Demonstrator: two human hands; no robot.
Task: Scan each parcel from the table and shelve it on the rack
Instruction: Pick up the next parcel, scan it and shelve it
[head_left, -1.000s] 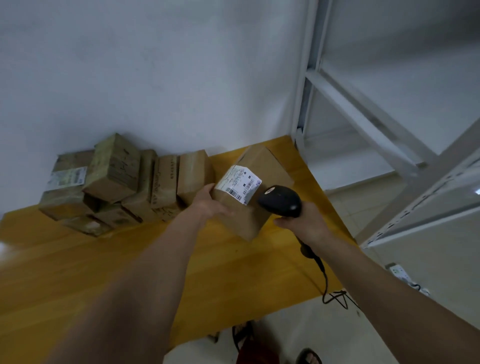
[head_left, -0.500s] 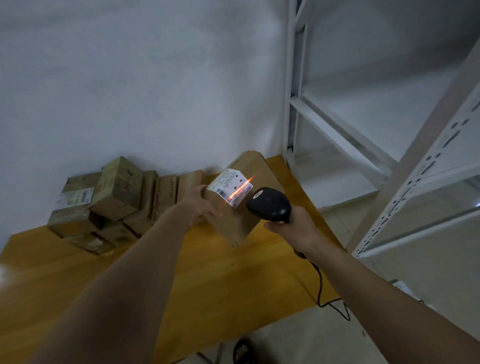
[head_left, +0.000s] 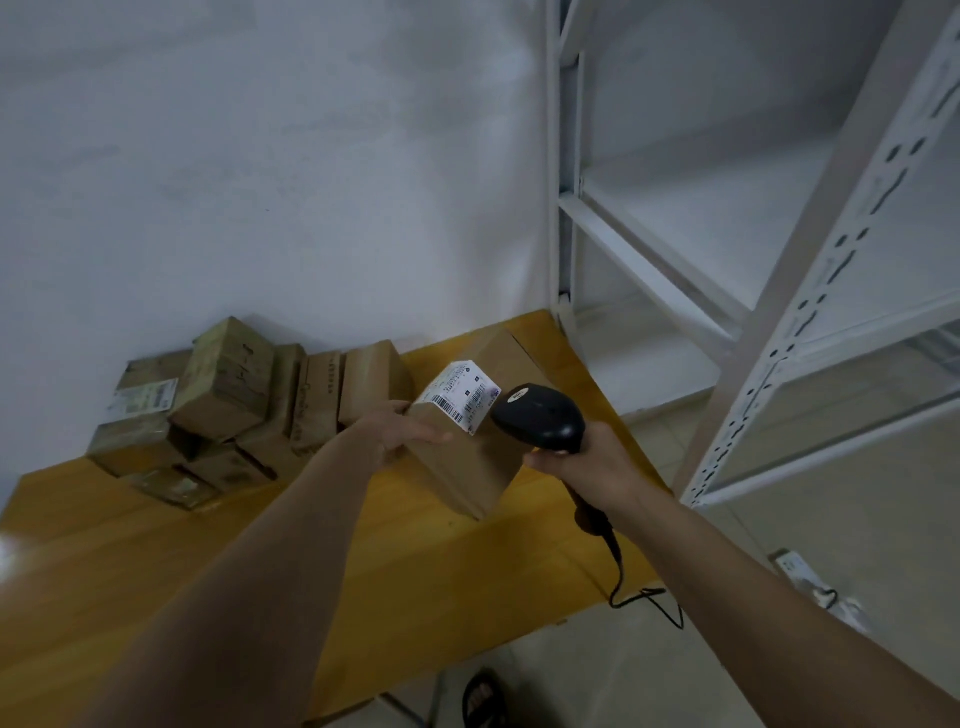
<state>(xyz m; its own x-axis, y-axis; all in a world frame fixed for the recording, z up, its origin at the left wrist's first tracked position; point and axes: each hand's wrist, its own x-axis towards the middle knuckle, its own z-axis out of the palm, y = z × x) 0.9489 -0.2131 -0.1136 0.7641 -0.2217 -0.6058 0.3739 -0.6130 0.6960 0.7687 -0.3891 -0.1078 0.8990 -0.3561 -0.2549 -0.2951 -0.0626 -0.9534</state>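
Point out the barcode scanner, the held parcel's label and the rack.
barcode scanner (head_left: 540, 418), head view, on its black head.
label (head_left: 460, 397), head view, label's middle.
rack (head_left: 826, 270), head view, near perforated upright.

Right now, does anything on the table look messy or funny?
Yes. The boxes against the wall sit in a jumbled heap, some tilted and leaning on each other instead of stacked flat. The box in the left hand looks fine.
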